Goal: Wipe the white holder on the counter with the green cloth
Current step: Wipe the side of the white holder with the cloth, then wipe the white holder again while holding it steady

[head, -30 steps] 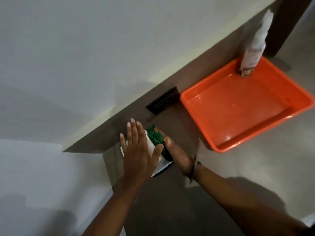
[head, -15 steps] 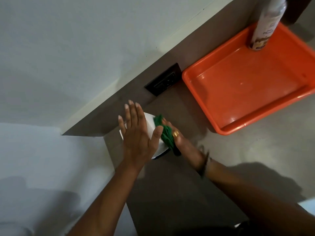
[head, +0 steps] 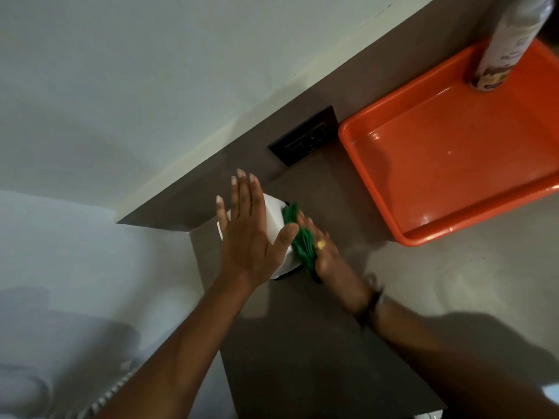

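The white holder (head: 273, 219) stands on the brown counter (head: 302, 328) near its back left corner. My left hand (head: 251, 237) lies flat on top of the holder, fingers straight and spread, thumb on its right side. My right hand (head: 325, 255), with a gold ring, presses the bunched green cloth (head: 298, 237) against the holder's right side. Most of the holder is hidden under my left hand.
An orange plastic tray (head: 453, 164) sits at the right on the counter, with a spray bottle (head: 511, 40) standing in its far corner. A black wall socket (head: 305, 136) is in the backsplash behind the holder. The counter's left edge drops off just left of the holder.
The view has shifted a little. My right hand and the cloth slid along the holder's right side; my left hand stays flat on top.
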A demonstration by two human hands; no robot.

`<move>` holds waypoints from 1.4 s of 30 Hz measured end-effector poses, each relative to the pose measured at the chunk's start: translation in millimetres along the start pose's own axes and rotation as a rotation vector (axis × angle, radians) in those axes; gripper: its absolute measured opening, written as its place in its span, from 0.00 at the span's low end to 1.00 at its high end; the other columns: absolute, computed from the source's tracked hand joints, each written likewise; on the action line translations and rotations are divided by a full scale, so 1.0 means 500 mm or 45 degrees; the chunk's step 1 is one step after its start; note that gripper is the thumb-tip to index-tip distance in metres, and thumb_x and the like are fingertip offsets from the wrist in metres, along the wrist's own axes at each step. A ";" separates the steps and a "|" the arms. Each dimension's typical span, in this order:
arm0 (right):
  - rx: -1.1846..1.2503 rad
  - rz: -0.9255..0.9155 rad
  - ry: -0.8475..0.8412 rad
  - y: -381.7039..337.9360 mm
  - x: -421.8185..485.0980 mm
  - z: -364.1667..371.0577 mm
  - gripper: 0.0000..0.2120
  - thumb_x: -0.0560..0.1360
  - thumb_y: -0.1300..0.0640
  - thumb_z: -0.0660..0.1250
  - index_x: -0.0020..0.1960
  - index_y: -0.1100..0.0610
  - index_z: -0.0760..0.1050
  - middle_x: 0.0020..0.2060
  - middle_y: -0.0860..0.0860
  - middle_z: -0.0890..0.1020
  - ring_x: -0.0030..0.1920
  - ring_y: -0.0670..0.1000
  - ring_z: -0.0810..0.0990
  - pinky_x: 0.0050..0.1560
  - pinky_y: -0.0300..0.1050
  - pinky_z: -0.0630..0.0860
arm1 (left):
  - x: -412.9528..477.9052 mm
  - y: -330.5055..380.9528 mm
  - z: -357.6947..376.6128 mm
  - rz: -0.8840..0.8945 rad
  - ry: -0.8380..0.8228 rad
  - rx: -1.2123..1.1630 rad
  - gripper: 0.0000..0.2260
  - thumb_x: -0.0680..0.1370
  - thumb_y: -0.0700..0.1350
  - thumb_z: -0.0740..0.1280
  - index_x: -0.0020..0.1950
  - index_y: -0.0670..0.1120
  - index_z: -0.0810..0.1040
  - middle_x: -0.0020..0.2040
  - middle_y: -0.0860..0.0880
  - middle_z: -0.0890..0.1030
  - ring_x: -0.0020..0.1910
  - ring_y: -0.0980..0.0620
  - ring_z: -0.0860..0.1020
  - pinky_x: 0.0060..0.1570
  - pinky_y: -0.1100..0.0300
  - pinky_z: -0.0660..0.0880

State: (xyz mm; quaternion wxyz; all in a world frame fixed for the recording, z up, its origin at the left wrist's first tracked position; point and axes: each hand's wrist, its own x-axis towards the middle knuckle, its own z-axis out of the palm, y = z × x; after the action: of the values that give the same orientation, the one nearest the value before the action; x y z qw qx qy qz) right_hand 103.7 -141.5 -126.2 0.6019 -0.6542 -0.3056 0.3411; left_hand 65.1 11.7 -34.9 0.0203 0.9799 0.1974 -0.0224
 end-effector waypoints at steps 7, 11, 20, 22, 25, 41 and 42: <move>-0.122 -0.067 -0.151 -0.040 0.124 -0.041 0.51 0.65 0.19 0.40 0.79 0.49 0.48 0.81 0.49 0.51 0.80 0.51 0.50 0.77 0.68 0.44 | 0.008 -0.007 0.014 -0.001 0.049 -0.023 0.42 0.77 0.72 0.36 0.81 0.43 0.47 0.82 0.44 0.48 0.81 0.50 0.45 0.75 0.50 0.32; -0.106 -0.120 -0.187 -0.021 0.102 -0.043 0.55 0.65 0.19 0.43 0.80 0.54 0.46 0.81 0.53 0.49 0.80 0.53 0.47 0.76 0.68 0.48 | 0.008 -0.012 0.020 0.000 0.068 -0.099 0.43 0.77 0.72 0.36 0.81 0.43 0.48 0.82 0.46 0.47 0.81 0.50 0.46 0.76 0.50 0.33; -0.117 0.006 0.085 -0.051 -0.021 -0.022 0.38 0.72 0.58 0.75 0.76 0.60 0.60 0.75 0.55 0.67 0.76 0.52 0.64 0.76 0.45 0.62 | -0.001 -0.001 -0.008 -0.007 -0.001 -0.081 0.43 0.78 0.72 0.37 0.81 0.41 0.48 0.82 0.42 0.49 0.81 0.46 0.47 0.77 0.45 0.42; 0.009 0.160 0.171 -0.079 -0.043 -0.046 0.25 0.73 0.67 0.72 0.69 0.66 0.71 0.64 0.62 0.78 0.63 0.56 0.77 0.63 0.43 0.72 | -0.001 0.004 -0.018 -0.040 -0.055 -0.108 0.48 0.75 0.75 0.36 0.81 0.40 0.47 0.82 0.41 0.48 0.81 0.46 0.46 0.78 0.43 0.44; 0.669 0.489 0.178 -0.101 -0.103 -0.102 0.16 0.73 0.72 0.66 0.60 0.65 0.78 0.57 0.69 0.82 0.52 0.58 0.82 0.50 0.45 0.81 | 0.006 0.005 -0.032 -0.050 -0.189 -0.114 0.58 0.66 0.82 0.43 0.81 0.39 0.44 0.82 0.39 0.44 0.81 0.44 0.43 0.77 0.42 0.43; 1.583 0.727 0.154 -0.115 -0.268 -0.271 0.23 0.71 0.56 0.65 0.65 0.63 0.76 0.67 0.67 0.76 0.67 0.68 0.75 0.71 0.65 0.64 | 0.025 0.057 -0.119 -1.110 -0.482 -0.491 0.53 0.67 0.73 0.69 0.80 0.43 0.56 0.77 0.42 0.66 0.72 0.41 0.69 0.69 0.47 0.69; 1.566 0.732 0.151 -0.118 -0.263 -0.276 0.23 0.71 0.56 0.67 0.64 0.64 0.77 0.67 0.67 0.76 0.67 0.68 0.75 0.72 0.66 0.63 | 0.026 0.061 -0.126 -1.202 -0.556 -0.628 0.46 0.69 0.72 0.68 0.77 0.43 0.64 0.75 0.42 0.70 0.70 0.42 0.72 0.69 0.48 0.69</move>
State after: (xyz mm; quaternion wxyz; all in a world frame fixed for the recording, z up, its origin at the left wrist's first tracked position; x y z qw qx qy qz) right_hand 140.6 -322.6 -51.3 0.7654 -0.2660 0.1635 0.5627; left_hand 91.2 -8.4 28.4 0.2763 0.7246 0.6039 -0.1841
